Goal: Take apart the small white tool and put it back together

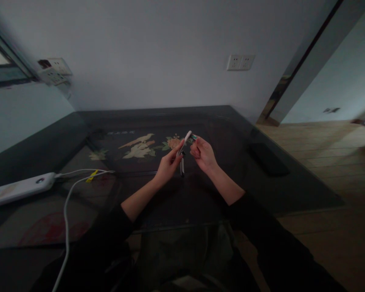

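Note:
Both my hands are raised over the middle of a dark glass-topped table (200,202). My left hand (168,164) pinches a slim white stick-like object (186,140) that points up and away; a dark thin part (182,166) hangs below the fingers. My right hand (202,154) is closed close beside it, its fingers holding a small greenish piece (194,137) near the white tip. What these small items are is too dim to tell. Black sleeves cover both forearms.
A white power bank (18,188) with white cables (67,202) lies at the table's left. A dark flat phone-like object (269,159) rests at the right edge. Bird and flower artwork (140,148) shows under the glass. Wall sockets (240,62) sit behind; wooden floor lies right.

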A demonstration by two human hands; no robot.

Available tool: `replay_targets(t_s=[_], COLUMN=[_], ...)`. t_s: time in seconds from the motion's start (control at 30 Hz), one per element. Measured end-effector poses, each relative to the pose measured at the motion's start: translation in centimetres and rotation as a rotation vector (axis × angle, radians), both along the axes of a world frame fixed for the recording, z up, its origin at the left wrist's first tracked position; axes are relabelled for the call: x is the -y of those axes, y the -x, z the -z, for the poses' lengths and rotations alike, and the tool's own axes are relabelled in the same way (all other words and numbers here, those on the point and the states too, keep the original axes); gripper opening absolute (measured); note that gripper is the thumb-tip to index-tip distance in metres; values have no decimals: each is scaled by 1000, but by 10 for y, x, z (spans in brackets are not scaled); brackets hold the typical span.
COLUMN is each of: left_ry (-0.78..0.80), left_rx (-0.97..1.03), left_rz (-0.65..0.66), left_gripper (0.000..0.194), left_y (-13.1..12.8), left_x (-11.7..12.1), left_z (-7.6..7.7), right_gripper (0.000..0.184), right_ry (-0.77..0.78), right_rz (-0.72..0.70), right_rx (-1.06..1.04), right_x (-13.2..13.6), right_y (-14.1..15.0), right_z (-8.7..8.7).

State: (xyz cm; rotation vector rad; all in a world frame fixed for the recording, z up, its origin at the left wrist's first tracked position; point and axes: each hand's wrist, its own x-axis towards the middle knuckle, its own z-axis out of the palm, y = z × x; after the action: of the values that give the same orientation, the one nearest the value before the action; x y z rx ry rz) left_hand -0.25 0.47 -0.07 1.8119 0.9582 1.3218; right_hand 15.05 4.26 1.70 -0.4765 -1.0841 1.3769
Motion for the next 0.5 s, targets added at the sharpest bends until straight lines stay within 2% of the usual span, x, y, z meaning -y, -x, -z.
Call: replay_targets(t_s=[0.3,0.5], left_ry=[-6,-9], left_rx=[-59,-34], left_rz=[-4,72], left_gripper=[58,57], left_y=[-4,-7], left_x=[5,11], left_z=[4,1], right_gripper=[40,43], right_ry=[-17,16], right_rz=[-8,13], right_rx=[-23,-11], right_x=[1,1], right_y=[-1,0], right_z=[0,0])
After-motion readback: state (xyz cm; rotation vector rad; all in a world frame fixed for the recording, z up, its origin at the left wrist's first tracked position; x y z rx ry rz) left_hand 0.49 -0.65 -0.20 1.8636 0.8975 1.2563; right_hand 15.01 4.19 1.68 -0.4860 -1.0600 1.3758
